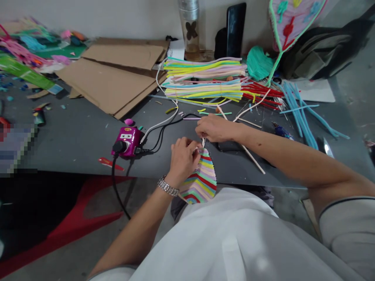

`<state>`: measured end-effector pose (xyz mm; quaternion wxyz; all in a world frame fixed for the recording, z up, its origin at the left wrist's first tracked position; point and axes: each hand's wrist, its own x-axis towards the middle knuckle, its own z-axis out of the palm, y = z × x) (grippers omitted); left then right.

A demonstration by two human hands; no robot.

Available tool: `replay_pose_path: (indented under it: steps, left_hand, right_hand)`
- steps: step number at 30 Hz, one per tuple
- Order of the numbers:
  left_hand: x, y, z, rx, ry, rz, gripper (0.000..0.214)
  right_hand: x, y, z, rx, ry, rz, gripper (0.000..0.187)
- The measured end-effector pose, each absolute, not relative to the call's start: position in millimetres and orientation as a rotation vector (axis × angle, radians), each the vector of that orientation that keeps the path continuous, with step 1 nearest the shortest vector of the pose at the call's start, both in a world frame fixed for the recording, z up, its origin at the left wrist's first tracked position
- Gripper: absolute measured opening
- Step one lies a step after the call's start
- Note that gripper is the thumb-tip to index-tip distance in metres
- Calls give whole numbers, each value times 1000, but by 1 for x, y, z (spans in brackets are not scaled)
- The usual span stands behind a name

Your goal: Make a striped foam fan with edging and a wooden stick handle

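A leaf-shaped piece made of pipe cleaners (205, 177) in striped red, yellow, green, blue and lilac hangs over the table's front edge near my lap. My left hand (184, 160), with a metal watch (168, 186) on its wrist, is closed on its upper left side and hides part of it. At the tip, my right hand (215, 128) pinches pale pipe cleaner ends (203, 142). The fingertips of both hands are close together there. Beyond my right hand lie loose cream pipe cleaners (254, 160), partly under my right forearm.
Bundles of coloured pipe cleaners (205, 91) lie at the back, with blue ones (297, 113) at right. A purple power adapter (126, 141) with cords sits left of my hands. Cardboard sheets (117, 78), a bottle (191, 31) and a phone (236, 29) stand farther back.
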<state>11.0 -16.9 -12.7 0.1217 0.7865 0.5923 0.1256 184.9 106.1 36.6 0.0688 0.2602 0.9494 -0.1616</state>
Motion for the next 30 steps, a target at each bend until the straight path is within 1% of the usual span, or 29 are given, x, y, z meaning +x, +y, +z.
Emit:
replay_pose_path:
  steps: [6,11,13,20,23,27,30]
  left_hand:
    - [10,-17,-13,2300,1725,368,21]
    - [9,-17,-14,2314,1710,395,22]
    - [9,-17,-14,2310,1713,397,22]
    - [10,-17,-14,2295,1723,393,22]
    - [10,-17,-13,2294,1726,394,21]
    - [10,-18,-12,2299,1716,398,22]
    - [10,-18,-12,2298,1714,414,23]
  right_hand:
    - [188,119,27,748,2852,-691,21]
    - [186,124,19,658,2930,-552,19]
    - [186,126,18,664,2952,-550,18]
    - [191,128,24,732,2902,-898,20]
    - [191,130,28,708,2860,-966,19]
    - [189,133,29,674,2816,-908,17]
    - [186,133,27,643,2846,-738,17]
